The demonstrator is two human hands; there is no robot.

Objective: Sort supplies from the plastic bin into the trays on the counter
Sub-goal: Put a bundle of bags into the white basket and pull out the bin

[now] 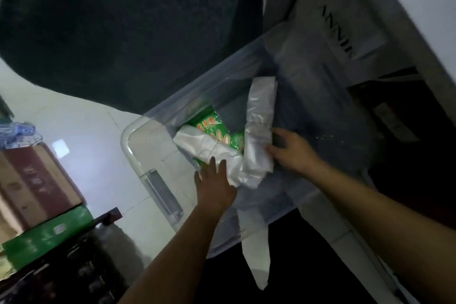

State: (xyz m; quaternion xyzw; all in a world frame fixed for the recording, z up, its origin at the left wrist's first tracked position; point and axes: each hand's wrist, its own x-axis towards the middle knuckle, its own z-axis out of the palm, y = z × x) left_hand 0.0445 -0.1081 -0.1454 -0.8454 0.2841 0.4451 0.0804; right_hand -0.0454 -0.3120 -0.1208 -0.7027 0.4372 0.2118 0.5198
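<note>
A clear plastic bin [138,155] sits on the floor below me. Inside lie a green printed packet [212,128] and two white folded plastic-bag bundles. My left hand [214,185] reaches in, and its visible fingers rest straight on the left bundle [209,148]. A fold of bag hides the thumb side of that hand. My right hand [291,153] grips the lower part of the right bundle [261,116], which stands tilted against the bin's inside. A white bag strip [256,254] hangs down over the bin's near wall.
A dark green fabric mass [123,20] hangs over the bin's far side. A white cabinet [345,20] stands at the right. Cardboard boxes [37,185] and a green box [47,234] are stacked at the left on a dark crate [74,276]. The floor is light tile [93,131].
</note>
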